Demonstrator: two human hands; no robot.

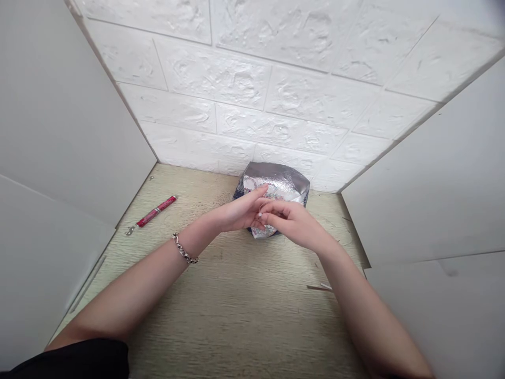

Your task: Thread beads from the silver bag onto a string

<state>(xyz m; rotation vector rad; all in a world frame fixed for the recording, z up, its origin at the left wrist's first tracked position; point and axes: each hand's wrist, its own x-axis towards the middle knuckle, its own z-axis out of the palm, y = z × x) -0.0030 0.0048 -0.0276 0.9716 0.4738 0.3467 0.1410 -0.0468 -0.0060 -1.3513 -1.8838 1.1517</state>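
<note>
A silver foil-lined bag (278,176) with dark blue sides stands against the back wall, and small colourful bits show inside it. My left hand (244,210) is over the bag's front, palm turned inward, with its thumb stretched out and its fingers partly hidden behind my right hand. Between the thumb and fingertips of my right hand (290,221) is a small white bead (260,215), right beside my left palm. A silver chain bracelet (183,250) circles my left wrist.
A red pen-like stick (155,211) with a metal clasp lies at the left of the wooden table (236,316). Thin strips (319,288) lie near my right forearm. White panels flank both sides, and a white brick-pattern wall (244,79) rises behind.
</note>
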